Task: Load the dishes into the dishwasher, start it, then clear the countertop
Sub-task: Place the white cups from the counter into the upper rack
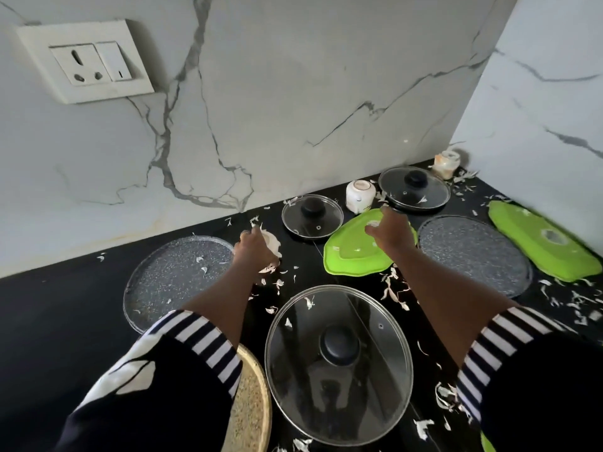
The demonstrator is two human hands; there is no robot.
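Directly ahead, seen from above, two bare forearms in striped cuffs reach across a black desk (65,305) set into a corner of white marble wall (293,93). The left hand (256,252) hovers between a grey speckled plate (176,278) and a small glass lid (312,216), its fingers curled around a clump of white papery peel (273,244). The right hand (390,230) is over the far edge of a green tray (355,256), and its fingertips are bunched on a small white scrap (373,223). Loose peelings (394,288) are scattered across the desk, thickest between the arms and along the right side. Nearest the camera, between the forearms, lies a large glass lid (339,363) with a black knob. Just left of it, partly under the left sleeve, is a round woven mat (251,406). Beyond the right hand a white cup (359,195) lies on its side, touching or nearly touching the green tray. Beside the cup sits a dark pan covered by a glass lid (414,189). A small pale jar (445,163) stands in the corner. To the right are a second speckled plate (473,252) and a second green tray (548,243), blurred. An electrical socket (85,60) is mounted on the wall at upper left.
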